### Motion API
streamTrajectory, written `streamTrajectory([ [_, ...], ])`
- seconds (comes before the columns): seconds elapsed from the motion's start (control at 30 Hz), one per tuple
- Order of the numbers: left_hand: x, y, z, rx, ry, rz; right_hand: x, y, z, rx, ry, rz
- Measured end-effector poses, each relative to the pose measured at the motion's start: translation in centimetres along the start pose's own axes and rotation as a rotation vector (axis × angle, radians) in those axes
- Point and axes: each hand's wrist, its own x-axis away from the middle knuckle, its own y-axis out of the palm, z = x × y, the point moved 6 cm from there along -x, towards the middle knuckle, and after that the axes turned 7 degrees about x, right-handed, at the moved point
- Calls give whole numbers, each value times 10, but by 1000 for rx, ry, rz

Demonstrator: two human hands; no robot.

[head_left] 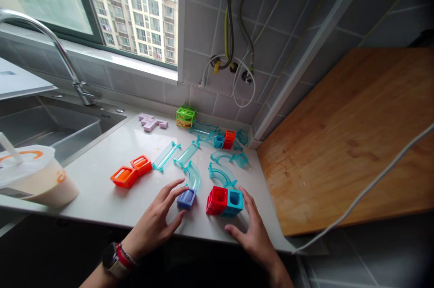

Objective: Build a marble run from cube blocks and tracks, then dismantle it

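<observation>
My left hand [158, 220] lies open near the white counter's front edge, fingers spread, its fingertips touching a blue block [186, 198] joined to a curved clear-teal track piece [193, 176]. My right hand [252, 229] is open too, fingers beside a red cube [217, 200] and a teal cube [233, 202] that stand joined together. Neither hand grips anything. A watch and red band sit on my left wrist.
Orange blocks [130, 171], straight and curved teal tracks [185, 154], a green cube [186, 114] and lilac pieces [151, 122] lie on the counter [101, 188]. A sink [50, 125] with faucet and a lidded drink cup [32, 177] are left; a wooden board [352, 139] is right.
</observation>
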Motion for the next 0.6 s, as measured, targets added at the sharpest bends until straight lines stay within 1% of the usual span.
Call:
streamTrajectory([
  [0.03,1,-3,2,20,-9,14,-2,-8,-9,-23,-61,-31],
  [0.07,0,-5,5,45,-19,34,-8,-18,-19,-65,-121,-33],
  [0.1,-2,-8,7,77,-28,60,-17,-29,-27,-118,-170,-3],
  [0.13,-7,-9,11,112,-30,86,-31,-40,-33,-165,-198,65],
  [0.2,-24,-9,23,180,-13,104,-73,-57,-36,-179,-188,236],
  [0.23,-34,-6,31,208,10,80,-100,-59,-34,-145,-165,296],
  [0.27,-44,0,40,233,36,31,-130,-57,-30,-89,-137,316],
  [0.33,-61,12,59,269,85,-71,-192,-44,-18,124,-70,249],
  [0.4,-70,23,75,288,116,-133,-247,-31,-6,206,-64,192],
  [0.43,-72,27,80,291,124,-150,-269,-26,0,237,-71,157],
  [0.5,-72,32,87,291,134,-162,-300,-17,13,286,-80,83],
  [0.57,-75,30,88,288,141,-138,-317,-12,26,320,-83,16],
  [0.6,-81,26,85,288,146,-107,-321,-10,32,333,-82,-12],
])
